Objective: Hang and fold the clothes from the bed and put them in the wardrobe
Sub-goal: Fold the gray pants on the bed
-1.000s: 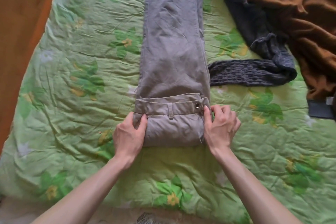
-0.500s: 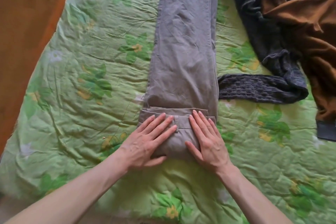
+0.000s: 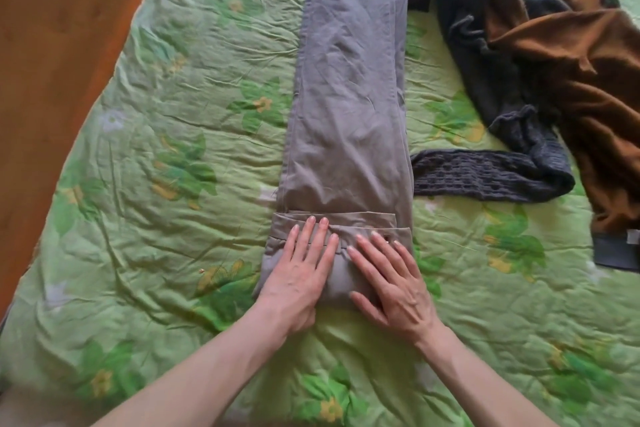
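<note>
Both hands have gone from pinching the fold's sides to lying flat — left hand [image 3: 300, 274] and right hand [image 3: 391, 282], fingers straight, press the grey trousers [image 3: 349, 97] at lower centre of the bed [image 3: 145, 218] — first fold set, more folds likely

We see grey trousers [image 3: 349, 97] stretched lengthwise up the frame's centre, waist end rolled; brown and dark garments [image 3: 540, 55] crumpled upper right.
</note>
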Available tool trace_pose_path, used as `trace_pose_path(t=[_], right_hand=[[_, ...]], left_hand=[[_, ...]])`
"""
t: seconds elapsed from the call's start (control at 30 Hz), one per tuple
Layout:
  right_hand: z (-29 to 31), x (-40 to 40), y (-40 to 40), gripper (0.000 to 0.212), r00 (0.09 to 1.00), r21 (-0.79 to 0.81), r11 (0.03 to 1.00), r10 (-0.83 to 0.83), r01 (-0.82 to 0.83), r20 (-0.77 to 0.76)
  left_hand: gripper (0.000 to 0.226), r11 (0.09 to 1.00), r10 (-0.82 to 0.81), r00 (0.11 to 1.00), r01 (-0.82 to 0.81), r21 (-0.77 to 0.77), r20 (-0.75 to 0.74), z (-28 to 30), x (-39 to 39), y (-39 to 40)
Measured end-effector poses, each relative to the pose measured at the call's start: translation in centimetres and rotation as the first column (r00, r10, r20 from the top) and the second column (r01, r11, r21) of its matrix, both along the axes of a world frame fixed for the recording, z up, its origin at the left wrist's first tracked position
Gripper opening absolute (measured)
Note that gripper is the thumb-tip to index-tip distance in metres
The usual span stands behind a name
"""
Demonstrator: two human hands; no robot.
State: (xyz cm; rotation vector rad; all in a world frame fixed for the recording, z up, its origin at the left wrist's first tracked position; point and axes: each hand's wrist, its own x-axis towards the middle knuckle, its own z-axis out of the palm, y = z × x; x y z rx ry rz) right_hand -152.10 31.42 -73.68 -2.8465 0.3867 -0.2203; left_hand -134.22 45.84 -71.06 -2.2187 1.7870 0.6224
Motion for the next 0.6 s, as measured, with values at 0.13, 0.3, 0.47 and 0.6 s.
trace_pose_path(t=[0.13,0.3,0.47,0.6], right_hand=[[0.1,-0.8,0.5,0.088,0.997,-0.024,0.999,0.043,-0.044,-0.065],[-0.2,-1.2,0.6,0.092,0.993,-0.045,0.998,0.031,-0.036,-0.116],[0.4,-1.8,1.7,0.081,0.994,0.019,0.999,-0.034,0.036,-0.105],[1.0,-1.7,2.2,0.069,0.996,0.052,0.997,-0.058,0.062,-0.072]], left_hand=[[0.124,0.996,-0.05,0.998,0.053,0.078,-0.035,1.2,0.9,-0.1],[0.122,0.998,-0.04,0.998,0.043,0.048,-0.047,1.5,0.9,0.4],[0.107,0.989,0.016,0.999,-0.021,-0.149,-0.032,1.2,0.2,2.1],[0.069,0.97,-0.018,1.0,0.023,-0.243,0.02,0.1,0.1,5.0]])
